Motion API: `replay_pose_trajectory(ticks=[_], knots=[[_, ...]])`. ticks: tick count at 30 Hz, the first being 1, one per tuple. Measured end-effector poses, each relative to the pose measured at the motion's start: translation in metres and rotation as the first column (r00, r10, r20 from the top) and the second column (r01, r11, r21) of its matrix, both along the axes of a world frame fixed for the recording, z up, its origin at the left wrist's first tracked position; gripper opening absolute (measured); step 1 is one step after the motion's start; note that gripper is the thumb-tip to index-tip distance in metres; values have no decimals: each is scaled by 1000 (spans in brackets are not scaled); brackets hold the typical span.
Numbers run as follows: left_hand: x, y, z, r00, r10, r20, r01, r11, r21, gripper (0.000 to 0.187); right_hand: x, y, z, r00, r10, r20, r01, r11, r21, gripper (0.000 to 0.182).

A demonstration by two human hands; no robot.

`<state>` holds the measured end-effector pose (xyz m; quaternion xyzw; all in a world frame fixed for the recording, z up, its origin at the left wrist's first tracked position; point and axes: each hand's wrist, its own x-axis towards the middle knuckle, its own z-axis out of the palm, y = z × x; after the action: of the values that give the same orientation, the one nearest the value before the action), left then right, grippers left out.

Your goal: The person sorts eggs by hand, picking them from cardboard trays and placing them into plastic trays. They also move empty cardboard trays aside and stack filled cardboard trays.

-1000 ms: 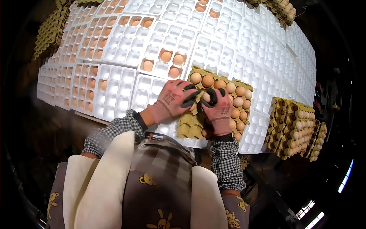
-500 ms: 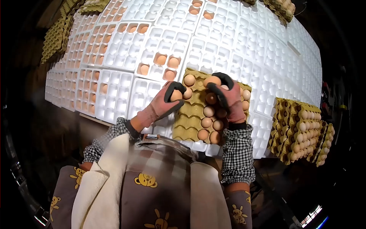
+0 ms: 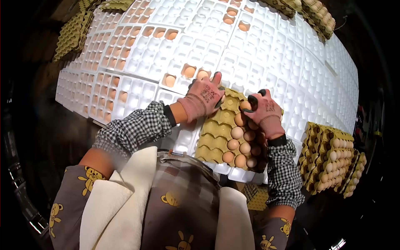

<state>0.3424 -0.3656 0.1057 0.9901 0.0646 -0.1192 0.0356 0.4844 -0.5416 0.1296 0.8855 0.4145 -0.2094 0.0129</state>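
Observation:
My left hand (image 3: pixel 204 98), in a pink glove with dark fingertips, is palm down between a white molded tray and the left edge of the yellow-brown egg carton (image 3: pixel 210 137). Its index finger points forward; the other fingers curl under, mostly hidden. A pale egg (image 3: pixel 223 99) shows at its thumb side. My right hand (image 3: pixel 264 109), gloved alike, closes thumb and fingers around a brown egg (image 3: pixel 246 105) above the carton's far right part. Brown eggs (image 3: pixel 236 133) fill several cups on the carton's right; the left cups are bare.
White trays (image 3: pixel 141 56) cover the table, some cups holding brown eggs (image 3: pixel 189 71). A stack of filled egg cartons (image 3: pixel 329 158) stands at right. More cartons lie at far left (image 3: pixel 75 35) and far right (image 3: pixel 316 16).
My left hand has turned palm down and moved forward beside the tray eggs. An egg at the carton's left edge no longer shows. My right hand keeps an egg; the view has shifted.

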Motion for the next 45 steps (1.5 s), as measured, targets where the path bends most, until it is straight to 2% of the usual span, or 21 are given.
replay_pose_trajectory(ticks=[1,2,4,8,9,11,14,16,17,18,20,23,25,28,32,34,36,39,41,43,45], knots=[[0,-2,-9,1000,-18,4,17,994,107,35,8,-14,-7,991,-74,-111,92,980,174,44],[3,1,-18,1000,-11,-5,11,998,57,38,15,-24,-11,823,-216,-526,413,862,293,44],[9,7,-4,984,-38,-177,14,991,-131,49,0,-28,4,222,-23,-975,871,455,188,42],[-28,38,-10,894,433,114,-304,774,-555,59,-38,-23,-39,717,159,-678,600,353,718,44],[-44,47,3,834,525,170,-396,784,-478,61,-33,-25,-37,-13,391,-920,963,253,93,43],[-62,70,-8,806,591,26,-569,787,-240,63,-46,2,-12,116,207,-972,931,319,179,40],[-84,88,-41,866,498,45,-465,835,-295,58,-17,33,-1,-149,431,-890,712,672,206,36],[-72,104,-53,828,516,221,-437,839,-325,55,-49,71,-37,671,-12,-742,646,502,576,40],[-69,109,-58,756,538,372,-420,835,-356,51,-53,90,-27,716,-33,-697,609,517,601,39],[-57,116,-57,771,612,177,-528,769,-360,47,-52,106,-40,807,-29,-589,504,555,662,42],[-48,130,-64,761,619,193,-504,752,-424,47,-49,141,-55,919,-72,-387,337,653,679,48],[-27,145,-65,649,676,349,-346,671,-656,50,-50,183,-66,961,-198,-195,265,864,428,56],[-19,156,-94,720,511,470,-339,850,-403,51,-48,187,-80,980,-161,-120,199,862,467,54],[-26,161,-117,824,416,385,-336,905,-260,54,-33,181,-94,988,-70,-139,105,960,260,49],[-30,154,-120,822,408,397,-342,912,-229,51,-7,193,-107,976,-208,-65,191,677,711,53],[-27,156,-124,807,381,452,-304,923,-236,51,-7,207,-118,954,-229,193,115,875,470,55],[-29,161,-131,802,360,476,-271,930,-247,52,-12,202,-125,964,-161,211,68,917,392,61],[-32,170,-136,802,358,479,-268,931,-247,52,-24,135,-83,960,-218,-176,275,619,735,63],[-32,168,-116,757,343,556,-172,926,-337,49,-25,46,-40,832,-550,75,321,587,743,47],[-25,122,-73,646,439,624,-217,890,-401,41,-35,-38,-28,590,-807,4,669,492,557,45],[-11,50,-40,729,465,503,-52,770,-636,41,-47,-85,-58,714,-670,201,654,742,150,51]])
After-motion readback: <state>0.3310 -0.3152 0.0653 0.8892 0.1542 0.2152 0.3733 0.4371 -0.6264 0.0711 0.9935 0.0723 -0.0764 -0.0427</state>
